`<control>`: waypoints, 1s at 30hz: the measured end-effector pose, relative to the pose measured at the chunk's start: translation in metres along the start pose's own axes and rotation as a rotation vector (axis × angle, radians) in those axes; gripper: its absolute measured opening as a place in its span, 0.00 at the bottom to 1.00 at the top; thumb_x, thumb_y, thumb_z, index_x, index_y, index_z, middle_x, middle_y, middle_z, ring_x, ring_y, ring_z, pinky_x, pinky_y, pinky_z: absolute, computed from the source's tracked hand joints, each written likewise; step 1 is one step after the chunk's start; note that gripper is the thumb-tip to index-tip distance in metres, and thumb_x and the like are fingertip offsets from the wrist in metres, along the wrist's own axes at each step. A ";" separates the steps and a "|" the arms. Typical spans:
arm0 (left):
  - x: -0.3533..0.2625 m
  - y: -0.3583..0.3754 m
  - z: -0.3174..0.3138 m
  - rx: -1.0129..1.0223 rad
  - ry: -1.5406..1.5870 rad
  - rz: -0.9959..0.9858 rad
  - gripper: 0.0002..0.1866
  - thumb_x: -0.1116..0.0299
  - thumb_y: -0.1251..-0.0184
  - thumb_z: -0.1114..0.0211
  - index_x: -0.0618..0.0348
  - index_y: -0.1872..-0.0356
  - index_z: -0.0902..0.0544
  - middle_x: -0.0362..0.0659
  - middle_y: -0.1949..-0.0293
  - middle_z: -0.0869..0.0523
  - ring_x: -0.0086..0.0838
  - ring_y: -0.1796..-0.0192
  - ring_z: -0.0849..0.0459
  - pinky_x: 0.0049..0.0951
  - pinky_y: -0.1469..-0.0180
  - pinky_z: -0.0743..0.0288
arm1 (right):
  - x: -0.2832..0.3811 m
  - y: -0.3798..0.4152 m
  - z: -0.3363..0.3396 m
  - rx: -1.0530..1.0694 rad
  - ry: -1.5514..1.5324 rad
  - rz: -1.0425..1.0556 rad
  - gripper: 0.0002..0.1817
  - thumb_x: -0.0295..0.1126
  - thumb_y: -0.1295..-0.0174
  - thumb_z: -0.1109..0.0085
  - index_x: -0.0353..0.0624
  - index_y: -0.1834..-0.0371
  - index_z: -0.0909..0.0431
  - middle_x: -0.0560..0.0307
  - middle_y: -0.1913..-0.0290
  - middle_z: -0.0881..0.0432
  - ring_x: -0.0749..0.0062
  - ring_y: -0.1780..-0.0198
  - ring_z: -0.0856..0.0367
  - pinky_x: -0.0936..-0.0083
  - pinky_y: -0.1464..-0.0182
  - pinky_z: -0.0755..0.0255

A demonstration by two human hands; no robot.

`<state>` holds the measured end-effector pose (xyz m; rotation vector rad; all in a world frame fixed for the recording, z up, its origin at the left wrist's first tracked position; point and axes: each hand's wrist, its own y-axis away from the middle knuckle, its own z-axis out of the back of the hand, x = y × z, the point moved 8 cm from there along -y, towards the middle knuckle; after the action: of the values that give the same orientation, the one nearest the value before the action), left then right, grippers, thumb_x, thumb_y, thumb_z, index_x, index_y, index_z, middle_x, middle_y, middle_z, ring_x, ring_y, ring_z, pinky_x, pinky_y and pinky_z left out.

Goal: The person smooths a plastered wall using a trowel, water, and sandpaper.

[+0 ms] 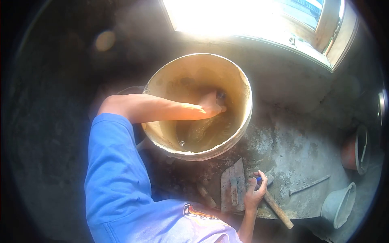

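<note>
A large yellowish bucket (243, 87) stands on the concrete floor with muddy water and grey mix in its bottom. My left arm reaches over the rim, and my left hand (211, 104) is down inside near the far wall, closed around a small dark object (221, 96). My right hand (255, 193) is low on the floor in front of the bucket. It grips the upper end of a tool with a wooden handle (279, 211) that slants down to the right. A bit of blue shows at the fingers. The tool's head is hidden.
A wooden float (233, 183) lies beside my right hand. A grey mortar patch (291, 156) spreads to the right, with a thin metal rod (310, 185) on it. A grey bucket (338, 204) and an orange pot (353, 150) stand at far right. A bright window (259, 16) is above.
</note>
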<state>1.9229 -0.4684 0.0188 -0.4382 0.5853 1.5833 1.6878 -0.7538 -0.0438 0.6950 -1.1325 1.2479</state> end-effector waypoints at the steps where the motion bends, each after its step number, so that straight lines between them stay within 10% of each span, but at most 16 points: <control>1: -0.006 0.005 0.012 0.005 0.053 -0.003 0.31 0.62 0.53 0.27 0.64 0.47 0.26 0.55 0.52 0.19 0.44 0.46 0.21 0.37 0.42 0.29 | 0.004 0.000 0.000 0.000 0.008 0.025 0.15 0.31 0.33 0.47 0.35 0.46 0.29 0.47 0.55 0.23 0.57 0.54 0.23 0.64 0.51 0.29; 7: -0.039 0.024 0.062 -0.043 0.437 -0.228 0.18 0.68 0.49 0.31 0.62 0.58 0.25 0.46 0.61 0.19 0.30 0.56 0.21 0.31 0.52 0.26 | 0.019 0.007 -0.006 0.039 0.046 0.168 0.16 0.30 0.32 0.49 0.36 0.44 0.30 0.49 0.54 0.23 0.68 0.65 0.22 0.71 0.57 0.28; 16: -0.091 0.038 0.131 -0.113 0.308 -0.288 0.18 0.64 0.48 0.29 0.60 0.59 0.24 0.43 0.60 0.21 0.28 0.58 0.21 0.29 0.52 0.26 | 0.033 0.027 0.003 0.049 0.003 0.126 0.16 0.35 0.32 0.46 0.37 0.46 0.28 0.48 0.57 0.21 0.57 0.57 0.23 0.65 0.53 0.30; 30: -0.031 0.009 -0.011 0.416 -0.037 -0.157 0.19 0.61 0.55 0.29 0.60 0.62 0.18 0.43 0.65 0.17 0.31 0.60 0.20 0.30 0.58 0.26 | 0.004 0.056 0.026 0.022 -0.057 -0.020 0.16 0.36 0.31 0.47 0.36 0.46 0.29 0.47 0.55 0.22 0.58 0.55 0.23 0.66 0.52 0.29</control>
<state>1.9167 -0.5004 0.0293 -0.1375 0.8094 1.2752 1.6270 -0.7626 -0.0410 0.7608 -1.1576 1.2318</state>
